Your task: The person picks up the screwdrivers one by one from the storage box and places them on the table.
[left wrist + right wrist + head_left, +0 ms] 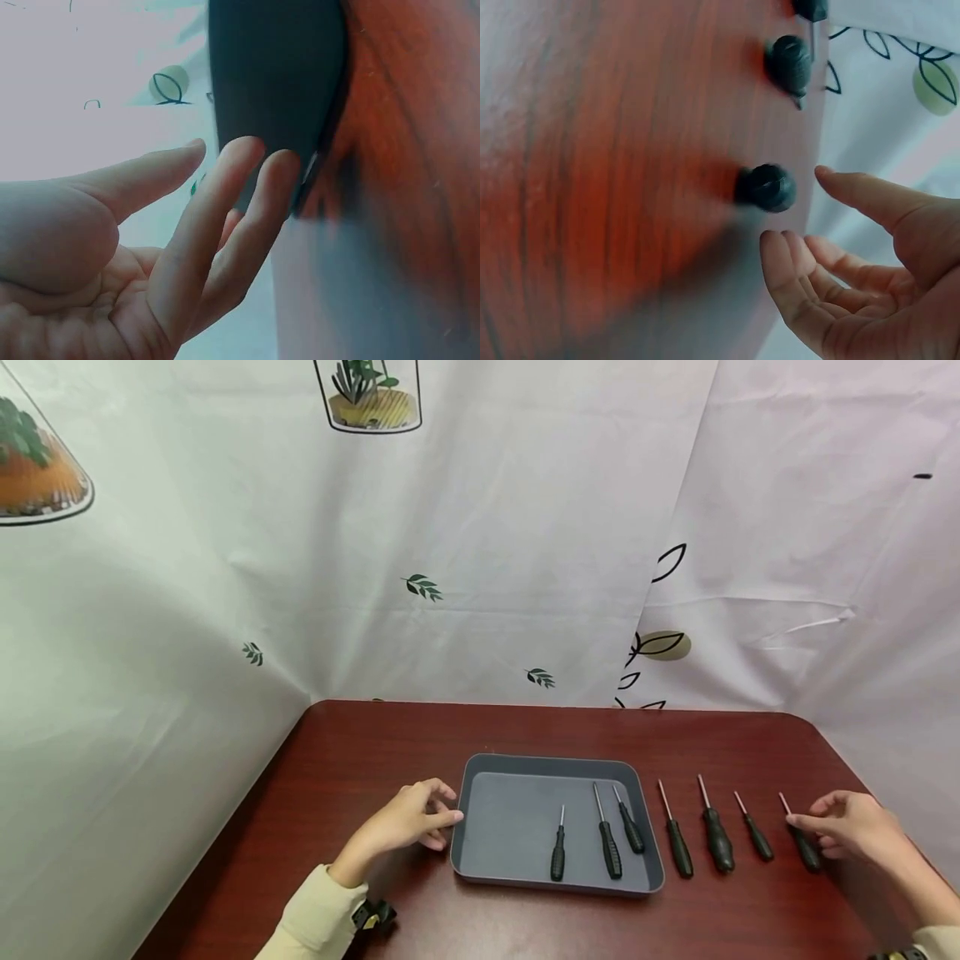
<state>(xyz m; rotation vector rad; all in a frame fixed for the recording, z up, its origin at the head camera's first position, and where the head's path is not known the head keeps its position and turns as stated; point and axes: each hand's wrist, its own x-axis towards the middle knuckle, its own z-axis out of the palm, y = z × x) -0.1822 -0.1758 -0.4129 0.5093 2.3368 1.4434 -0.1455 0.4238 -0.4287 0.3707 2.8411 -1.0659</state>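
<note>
the right hand (858,827), thumb and fingers parted, hung at the rightmost screwdriver (807,850), which lay on the table (405,735); the left hand (408,818), likewise unclosed, was at the left side of the tray (510,827). a pick-up seemed in hand, next needing a pinch.

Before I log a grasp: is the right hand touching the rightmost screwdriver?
Apart: the right wrist view shows bare tabletop between the rightmost screwdriver and the right hand.
</note>
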